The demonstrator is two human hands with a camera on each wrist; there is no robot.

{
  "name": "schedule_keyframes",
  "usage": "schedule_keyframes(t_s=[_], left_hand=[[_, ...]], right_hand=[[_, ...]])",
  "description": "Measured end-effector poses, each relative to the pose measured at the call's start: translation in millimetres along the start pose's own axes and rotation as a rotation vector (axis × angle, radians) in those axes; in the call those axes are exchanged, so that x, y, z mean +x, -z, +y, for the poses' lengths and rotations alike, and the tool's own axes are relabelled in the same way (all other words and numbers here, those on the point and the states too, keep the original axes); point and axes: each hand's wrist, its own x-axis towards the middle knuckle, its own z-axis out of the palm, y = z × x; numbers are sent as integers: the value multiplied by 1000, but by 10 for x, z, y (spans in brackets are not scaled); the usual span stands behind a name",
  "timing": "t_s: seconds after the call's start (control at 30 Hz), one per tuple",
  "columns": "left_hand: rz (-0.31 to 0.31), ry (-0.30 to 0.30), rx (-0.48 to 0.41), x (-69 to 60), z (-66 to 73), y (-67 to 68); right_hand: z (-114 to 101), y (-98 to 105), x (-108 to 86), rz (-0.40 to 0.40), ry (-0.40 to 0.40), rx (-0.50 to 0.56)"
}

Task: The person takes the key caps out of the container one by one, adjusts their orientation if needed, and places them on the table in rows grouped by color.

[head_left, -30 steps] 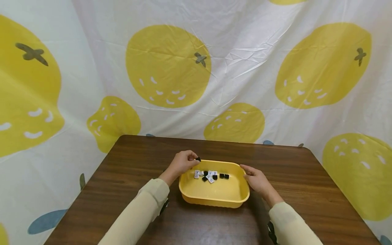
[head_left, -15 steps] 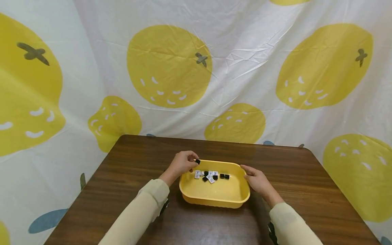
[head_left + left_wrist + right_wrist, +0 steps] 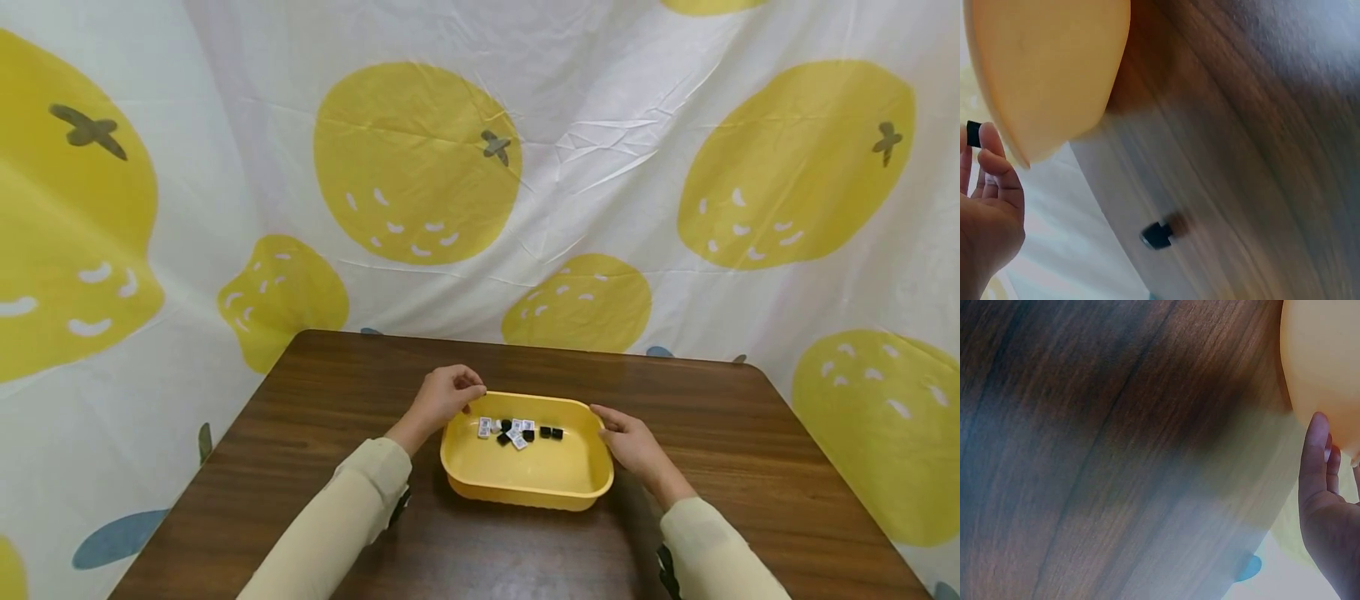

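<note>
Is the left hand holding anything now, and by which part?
Yes: the left hand pinches a small black block by opposite sides, between its fingertips.

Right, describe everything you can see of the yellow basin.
The yellow basin is a smooth, plastic-looking open container, rectangular with rounded corners and a lipped rim. It stands upright on the brown table. Small black and white pieces lie inside, nearer its far wall. The right hand touches its right end near the far corner; the left hand is at the far left corner, contact unclear.
</note>
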Motion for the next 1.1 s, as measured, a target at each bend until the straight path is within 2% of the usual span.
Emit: schedule_keyframes(t_s=[0.13, 0.37, 0.63, 0.83, 0.9, 1.1], left_hand=[[-9, -12, 24, -3, -42, 139], [10, -11, 110, -75, -209, 514], [25, 10, 241, -180, -556, 859], [-11, 54, 325, -259, -769, 952], [-20, 67, 337, -276, -823, 952], [-35, 56, 344, -311, -940, 917]], right_hand=[[1, 1, 1, 5, 9, -13], [5, 0, 6, 7, 12, -23], [12, -2, 12, 12, 19, -51], [34, -3, 18, 13, 12, -61], [36, -4, 14, 12, 12, -60], [21, -4, 5, 6, 28, -72]])
